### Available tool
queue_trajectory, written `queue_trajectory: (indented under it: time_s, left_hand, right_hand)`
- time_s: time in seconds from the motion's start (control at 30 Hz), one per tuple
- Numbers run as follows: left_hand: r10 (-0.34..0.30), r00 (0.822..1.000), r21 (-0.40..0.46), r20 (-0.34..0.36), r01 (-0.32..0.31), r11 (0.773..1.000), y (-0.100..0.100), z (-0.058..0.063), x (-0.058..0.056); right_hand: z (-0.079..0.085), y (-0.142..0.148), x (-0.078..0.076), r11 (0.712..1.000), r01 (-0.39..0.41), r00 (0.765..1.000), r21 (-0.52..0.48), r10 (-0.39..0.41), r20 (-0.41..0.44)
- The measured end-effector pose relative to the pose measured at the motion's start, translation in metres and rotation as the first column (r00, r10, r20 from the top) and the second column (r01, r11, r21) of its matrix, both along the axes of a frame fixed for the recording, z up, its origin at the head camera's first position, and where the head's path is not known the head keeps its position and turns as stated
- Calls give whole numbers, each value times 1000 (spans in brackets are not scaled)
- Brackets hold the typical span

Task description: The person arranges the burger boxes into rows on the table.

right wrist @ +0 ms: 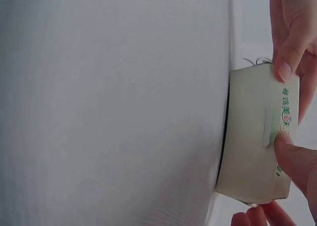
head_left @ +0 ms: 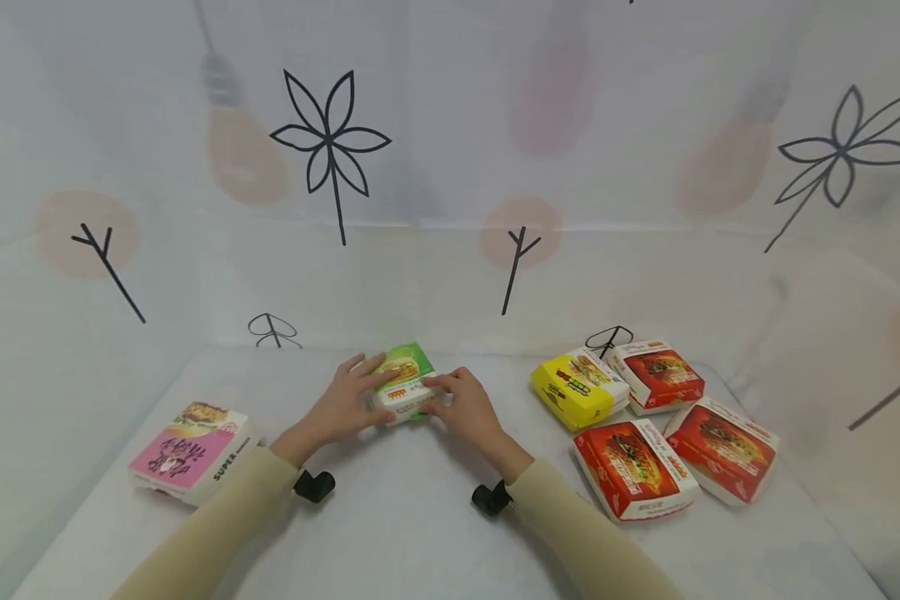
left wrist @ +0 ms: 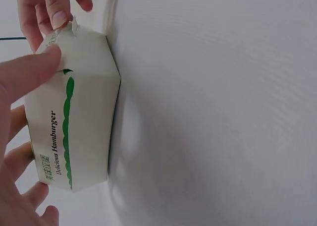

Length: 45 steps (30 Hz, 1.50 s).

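Note:
A green and white hamburger box (head_left: 405, 392) sits on the white tabletop with both hands on it. My left hand (head_left: 341, 402) grips its left side, thumb at the front corner and fingers spread along the far side. From the right, my right hand (head_left: 471, 408) holds the box with its thumb at the front and fingers at the right side. In the left wrist view, the box's side (left wrist: 86, 122) reads "Delicious Hamburger". A small tab (right wrist: 268, 127) stands out from the front wall in the right wrist view, near the right thumb. The lid looks closed.
A pink "SUPER" burger box (head_left: 187, 450) lies at the left. To the right, a yellow burger box (head_left: 573, 392) is grouped with red burger boxes (head_left: 633, 471). A white patterned curtain (head_left: 435, 283) hangs behind the table.

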State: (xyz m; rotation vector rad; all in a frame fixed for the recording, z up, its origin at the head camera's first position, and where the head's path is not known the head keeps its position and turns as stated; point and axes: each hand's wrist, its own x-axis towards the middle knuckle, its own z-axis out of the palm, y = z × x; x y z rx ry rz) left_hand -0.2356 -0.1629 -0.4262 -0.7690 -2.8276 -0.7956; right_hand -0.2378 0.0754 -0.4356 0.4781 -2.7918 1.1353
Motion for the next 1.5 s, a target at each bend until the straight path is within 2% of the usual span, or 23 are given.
queue_trajectory:
  time_s: [0.13,0.23,0.33,0.47,0.6,0.73,0.83,0.93,1.17,1.33,1.5]
  left_hand:
    - [1,998,-41,-59,-4,999,-1,0,-1]
    - [-1,998,-39,-68,-1,999,-2,0,-1]
    - [-7,999,-16,-35,6,1000,-2,-1,-2]
    - [-23,999,7,-25,23,1000,-2,-1,-3]
    - [-20,1000,56,3,20,998,1,-2,-5]
    - [3,998,125,64,-11,992,6,-7,-9]
    - [25,996,138,84,-37,990,9,-11,-12]
    - [50,996,116,74,-58,991,10,-13,-13]
    - [83,997,64,-6,-82,995,11,-11,-14]
    - [97,995,57,18,-98,994,10,-11,-17]
    - [71,997,70,-1,-71,995,9,-12,-20]
  right_hand:
    - [0,0,1,1000,-10,1000,-4,10,-18]
    - [-2,1,0,999,-33,998,-2,33,-52]
    - [-5,1,-4,998,-62,995,-10,61,-74]
    - [-3,1,-7,997,-75,996,-24,74,-49]
    - [-1,-3,-7,997,-55,998,-60,54,-15]
    - [-2,-7,-7,995,-11,1000,-104,10,-12]
    - [-3,-9,-8,994,17,1000,-106,-19,-20]
    - [-3,-11,-9,996,25,999,-86,-27,-29]
    - [0,-12,-10,998,9,998,-64,-13,-56]
    - [1,-13,-12,997,-1,999,-80,-3,-49]
    - [-1,-12,-14,989,26,1000,-144,-25,4]
